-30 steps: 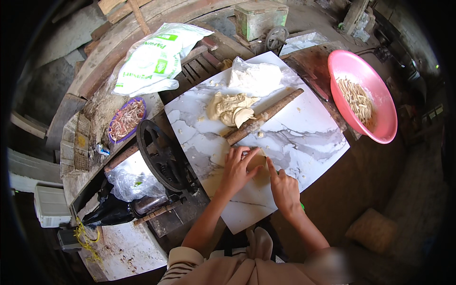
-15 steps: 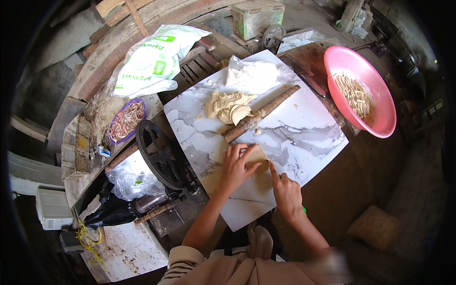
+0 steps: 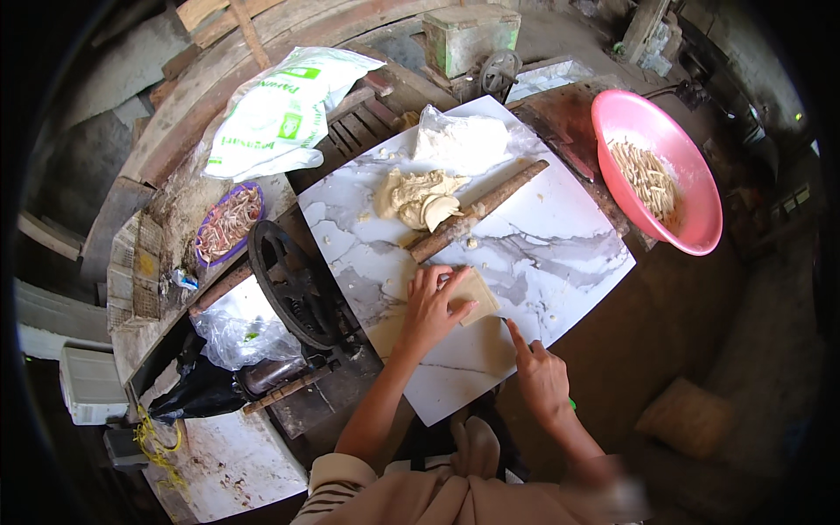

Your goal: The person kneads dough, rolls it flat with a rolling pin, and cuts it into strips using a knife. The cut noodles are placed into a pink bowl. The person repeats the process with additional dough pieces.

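Observation:
A flat, pale piece of rolled dough (image 3: 477, 296) lies on the marble-patterned board. My left hand (image 3: 430, 306) rests on its left part, fingers and thumb spread and pressing down. Just right of the dough, my right hand (image 3: 541, 376) is closed round a knife, index finger stretched along it. Most of the knife is hidden; its dark tip (image 3: 505, 321) and a bit of green at the handle end show. Beyond my hands lies a wooden rolling pin (image 3: 477, 213), speckled with dough. Behind it sit a lump of soft dough (image 3: 411, 197) and a clear bag of flour (image 3: 464, 140).
The marble-patterned board (image 3: 560, 262) carries dough crumbs. A pink basin (image 3: 704, 206) of dough strips stands at right. On the left are a hand-cranked machine (image 3: 293, 284) with a black wheel, a purple-rimmed basket (image 3: 229, 223) of strips and a white-green sack (image 3: 280, 118).
My right hand has moved slightly right and down with the knife, away from the dough's edge. The left hand stays on the dough, whose right edge now looks straight.

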Tool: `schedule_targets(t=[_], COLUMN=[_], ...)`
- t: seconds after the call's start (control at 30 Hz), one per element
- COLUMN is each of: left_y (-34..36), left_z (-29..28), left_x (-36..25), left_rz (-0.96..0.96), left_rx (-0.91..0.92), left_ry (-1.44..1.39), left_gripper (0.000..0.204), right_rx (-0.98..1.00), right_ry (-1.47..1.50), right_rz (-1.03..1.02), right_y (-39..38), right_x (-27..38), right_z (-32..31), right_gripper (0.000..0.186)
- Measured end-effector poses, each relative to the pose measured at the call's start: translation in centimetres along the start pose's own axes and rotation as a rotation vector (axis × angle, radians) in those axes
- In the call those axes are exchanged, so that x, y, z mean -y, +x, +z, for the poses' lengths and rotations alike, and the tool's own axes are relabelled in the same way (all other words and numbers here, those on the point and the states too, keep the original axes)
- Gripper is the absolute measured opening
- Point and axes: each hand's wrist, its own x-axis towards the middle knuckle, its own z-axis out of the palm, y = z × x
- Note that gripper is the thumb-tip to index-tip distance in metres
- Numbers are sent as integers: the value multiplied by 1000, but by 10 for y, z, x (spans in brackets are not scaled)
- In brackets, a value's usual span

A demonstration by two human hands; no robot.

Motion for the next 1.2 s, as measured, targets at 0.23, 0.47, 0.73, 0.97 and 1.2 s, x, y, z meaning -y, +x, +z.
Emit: schedule_targets(t=[0.23, 0.47, 0.73, 0.97, 1.2], left_y=[-5, -6, -6, -5, -5], left_z=[-2, -1, -2, -2, -2], left_x=[0, -3, -5, -6, -6], left_rz=[-1, -21, -28, -34, -42], left_rx=[-2, -27, -36, -26, -21], left_ry=[-7, 7, -2, 0, 13], left_gripper=[52, 49, 48, 48, 50], right_rx=[-131, -42, -22, -30, -55], right_ry=[43, -40, -29, -8, -53], right_rz=[4, -27, -32, -17, -28], right_y=[45, 74, 80, 81, 78], right_x=[10, 25, 29, 32, 34], right_z=[-8, 6, 8, 10, 14], right_gripper=[70, 73, 75, 72, 74])
